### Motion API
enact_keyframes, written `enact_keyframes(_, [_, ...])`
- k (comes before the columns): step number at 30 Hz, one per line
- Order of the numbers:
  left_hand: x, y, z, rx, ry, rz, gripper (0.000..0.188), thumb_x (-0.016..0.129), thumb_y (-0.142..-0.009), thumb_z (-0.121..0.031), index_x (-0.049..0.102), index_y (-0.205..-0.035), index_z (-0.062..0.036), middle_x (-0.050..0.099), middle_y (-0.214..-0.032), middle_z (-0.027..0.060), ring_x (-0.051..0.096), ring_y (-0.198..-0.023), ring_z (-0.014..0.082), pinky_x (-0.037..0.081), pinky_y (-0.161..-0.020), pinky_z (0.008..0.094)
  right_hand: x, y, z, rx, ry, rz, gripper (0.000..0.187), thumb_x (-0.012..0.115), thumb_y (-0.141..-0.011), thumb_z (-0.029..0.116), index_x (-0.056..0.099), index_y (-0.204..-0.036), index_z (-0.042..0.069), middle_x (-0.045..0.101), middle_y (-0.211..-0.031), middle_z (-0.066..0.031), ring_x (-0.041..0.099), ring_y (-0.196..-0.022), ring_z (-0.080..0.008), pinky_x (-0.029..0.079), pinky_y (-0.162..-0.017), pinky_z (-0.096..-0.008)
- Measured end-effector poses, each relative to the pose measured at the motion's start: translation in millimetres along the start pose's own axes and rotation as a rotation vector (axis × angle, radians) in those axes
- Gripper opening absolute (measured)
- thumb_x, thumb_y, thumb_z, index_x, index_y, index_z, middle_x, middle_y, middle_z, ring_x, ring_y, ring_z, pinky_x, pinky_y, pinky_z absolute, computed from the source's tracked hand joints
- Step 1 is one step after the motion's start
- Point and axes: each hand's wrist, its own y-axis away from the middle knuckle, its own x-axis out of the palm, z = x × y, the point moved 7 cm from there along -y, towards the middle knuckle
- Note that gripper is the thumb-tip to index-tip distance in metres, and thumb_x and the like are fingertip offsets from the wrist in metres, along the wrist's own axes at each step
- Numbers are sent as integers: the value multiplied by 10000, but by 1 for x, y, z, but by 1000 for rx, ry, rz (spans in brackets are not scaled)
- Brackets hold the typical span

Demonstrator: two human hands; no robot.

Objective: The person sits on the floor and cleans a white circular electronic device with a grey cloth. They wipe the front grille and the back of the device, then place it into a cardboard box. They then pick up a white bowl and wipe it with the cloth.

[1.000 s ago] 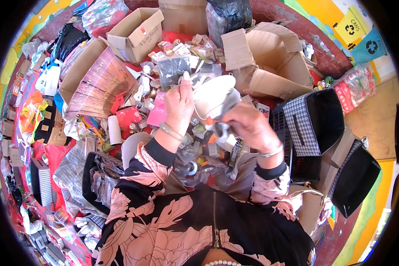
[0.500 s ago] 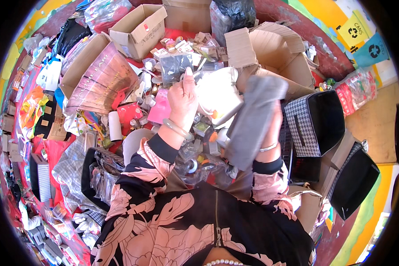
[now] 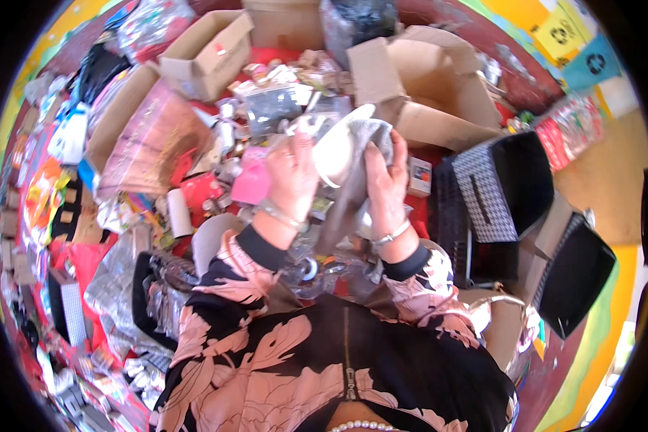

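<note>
Head view shows the left hand (image 3: pixel 293 167) and the right hand (image 3: pixel 386 180) both closed on a white rounded object (image 3: pixel 336 155) wrapped in grey cloth (image 3: pixel 371 140), held up over the cluttered red table (image 3: pixel 439 155), near an open cardboard box (image 3: pixel 439 93).

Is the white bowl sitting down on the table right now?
No, the white bowl is held up off the clutter between the left hand and the right hand, with a grey cloth against it.
</note>
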Motion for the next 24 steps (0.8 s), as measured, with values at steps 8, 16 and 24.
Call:
enact_keyframes(8, [-1, 2, -7, -27, 89, 11, 422, 451, -948, -249, 507, -623, 14, 406, -495, 28, 352, -477, 105, 313, -438, 278, -38, -31, -55, 519, -407, 38, 289, 432, -872, 82, 500, -1143, 9, 594, -1056, -128, 584, -951, -240, 470, -833, -338])
enact_keyframes(16, [7, -1, 36, -401, 440, 6, 389, 442, -939, -368, 575, -1002, -7, 587, -901, 22, 537, -775, 108, 451, -686, 260, -36, -16, -61, 591, -486, 61, 315, 413, -924, 177, 493, -1148, -29, 602, -1052, -135, 611, -914, -225, 501, -798, -333])
enact_keyframes(24, [8, -2, 8, 25, -151, -6, 474, 442, -934, -308, 561, -615, 20, 484, -485, 162, 441, -423, 267, 372, -447, 385, -35, -14, -30, 435, -71, 55, 323, 437, -914, 166, 475, -1192, 6, 566, -1073, -68, 536, -959, -152, 428, -826, -271])
